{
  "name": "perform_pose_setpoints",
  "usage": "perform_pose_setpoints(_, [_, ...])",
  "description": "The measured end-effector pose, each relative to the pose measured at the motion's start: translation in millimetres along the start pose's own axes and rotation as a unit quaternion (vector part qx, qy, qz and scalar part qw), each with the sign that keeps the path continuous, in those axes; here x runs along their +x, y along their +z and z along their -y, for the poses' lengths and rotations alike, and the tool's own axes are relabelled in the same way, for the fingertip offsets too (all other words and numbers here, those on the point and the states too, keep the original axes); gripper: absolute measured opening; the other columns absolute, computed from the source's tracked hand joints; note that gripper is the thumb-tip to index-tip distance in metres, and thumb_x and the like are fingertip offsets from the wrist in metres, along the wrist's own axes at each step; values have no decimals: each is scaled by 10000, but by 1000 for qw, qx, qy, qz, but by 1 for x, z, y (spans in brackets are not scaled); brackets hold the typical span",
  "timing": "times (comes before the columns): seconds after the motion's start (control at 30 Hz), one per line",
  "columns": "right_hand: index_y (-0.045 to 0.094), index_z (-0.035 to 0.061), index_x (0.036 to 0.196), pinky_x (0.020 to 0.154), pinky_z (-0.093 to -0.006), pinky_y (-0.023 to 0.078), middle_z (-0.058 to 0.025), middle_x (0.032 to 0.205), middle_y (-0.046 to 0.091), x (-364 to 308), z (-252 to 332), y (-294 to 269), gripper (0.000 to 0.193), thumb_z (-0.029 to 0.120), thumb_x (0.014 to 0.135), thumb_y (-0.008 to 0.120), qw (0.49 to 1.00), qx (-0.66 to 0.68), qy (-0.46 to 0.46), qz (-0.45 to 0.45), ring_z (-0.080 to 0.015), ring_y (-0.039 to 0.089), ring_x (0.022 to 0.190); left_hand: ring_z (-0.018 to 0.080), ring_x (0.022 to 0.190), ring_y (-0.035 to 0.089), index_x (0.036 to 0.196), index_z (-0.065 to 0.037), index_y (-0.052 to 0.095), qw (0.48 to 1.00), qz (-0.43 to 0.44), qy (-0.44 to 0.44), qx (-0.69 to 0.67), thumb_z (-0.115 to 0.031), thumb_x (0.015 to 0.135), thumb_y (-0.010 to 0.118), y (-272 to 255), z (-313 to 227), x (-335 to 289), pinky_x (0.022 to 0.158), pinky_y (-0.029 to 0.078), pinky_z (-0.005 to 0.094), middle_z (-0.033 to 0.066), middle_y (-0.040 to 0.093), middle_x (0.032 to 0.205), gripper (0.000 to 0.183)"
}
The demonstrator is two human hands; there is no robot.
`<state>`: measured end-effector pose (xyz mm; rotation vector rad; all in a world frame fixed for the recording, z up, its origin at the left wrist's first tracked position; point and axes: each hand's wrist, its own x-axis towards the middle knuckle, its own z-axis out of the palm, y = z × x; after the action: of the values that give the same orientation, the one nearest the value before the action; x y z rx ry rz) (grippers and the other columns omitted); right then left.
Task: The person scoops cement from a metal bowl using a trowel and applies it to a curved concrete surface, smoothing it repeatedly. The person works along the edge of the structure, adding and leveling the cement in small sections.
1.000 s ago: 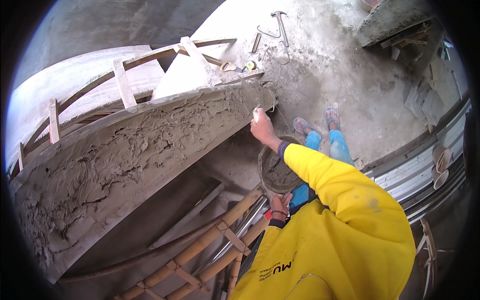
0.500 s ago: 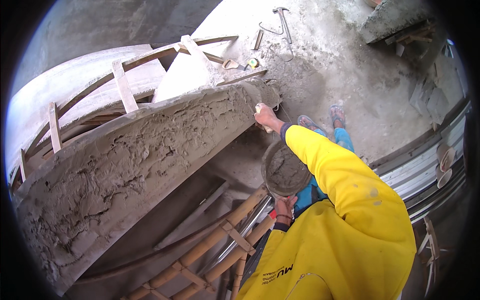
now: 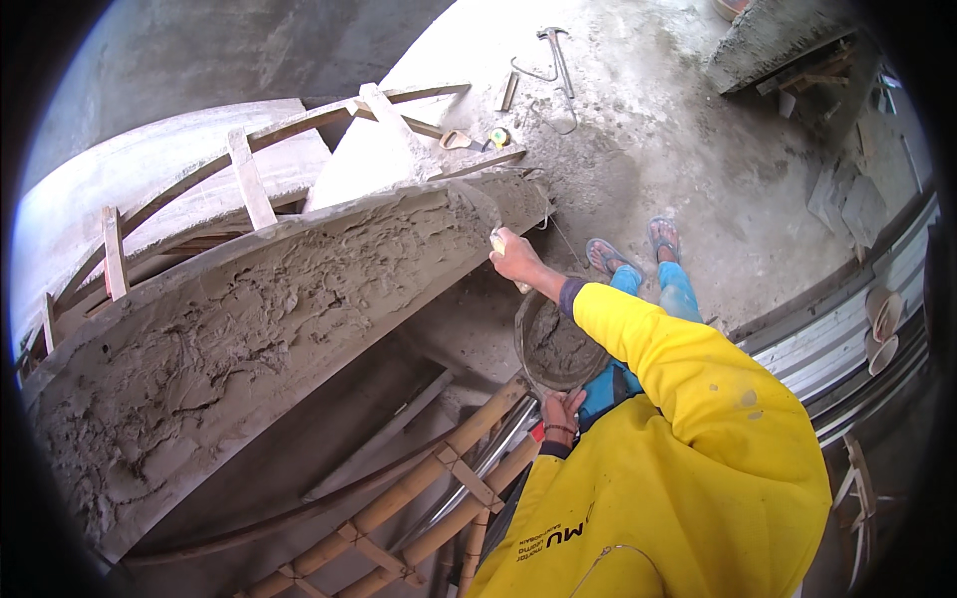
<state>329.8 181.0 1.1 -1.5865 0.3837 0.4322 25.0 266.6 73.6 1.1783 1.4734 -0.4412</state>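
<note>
My right hand (image 3: 519,259) grips a trowel (image 3: 482,204) by its pale handle, the blade lying against the wet mortar (image 3: 289,299) near the far right end of a long concrete beam. That mortar is rough and ridged over most of the face, smoother around the blade. Lower down, my left hand (image 3: 562,413) holds the near rim of a round dark bowl (image 3: 522,334) against my body. Grey mortar (image 3: 560,347) lies inside the bowl. The fingers of my left hand are partly hidden under the rim.
A curved timber frame (image 3: 249,179) runs behind the beam. A hammer (image 3: 560,60), handsaw (image 3: 459,141) and tape measure (image 3: 499,138) lie beyond it. Bamboo ladder-like poles (image 3: 439,468) slope below my left hand. Flat slabs (image 3: 847,204) and corrugated sheets (image 3: 837,359) are to the right.
My right hand and the trowel have shifted slightly left and nearer along the beam's face. The view has moved a little; my left hand keeps its hold on the bowl.
</note>
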Motion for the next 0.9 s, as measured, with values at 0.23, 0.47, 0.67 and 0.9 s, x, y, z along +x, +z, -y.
perform_pose_setpoints(0.23, [549,-8,1142,860,-500,495,-292,1023,654,-24,10,-22,376,183,832,642,998,38,-5,51,-463,613,1009,429,995,662,997,39,476,1000,1,7,-15,-44,847,397,10,-10,-9,822,619,476,197,588,1095,189])
perform_pose_setpoints(0.47, [585,32,1111,454,-271,460,-32,721,557,-54,11,-82,258,111,866,600,938,237,86,238,-92,549,539,420,1023,661,961,17,483,1000,18,-11,4,-107,918,394,8,-18,-11,849,606,502,193,615,1020,158])
perform_pose_setpoints(0.67, [565,-2,1134,659,-431,533,-201,910,658,-44,-7,-78,357,140,814,630,988,142,51,6,-331,670,736,443,1018,656,913,-21,454,999,28,1,-28,-87,897,404,-10,-9,11,842,602,531,185,599,999,84])
perform_pose_setpoints(0.9, [476,30,1187,859,-553,463,-292,1082,611,-2,-42,1,367,116,857,611,988,-40,-15,-148,-491,569,1056,451,1005,652,948,-7,453,1000,17,-8,-23,-32,853,397,0,-14,5,829,605,534,200,573,1061,114])
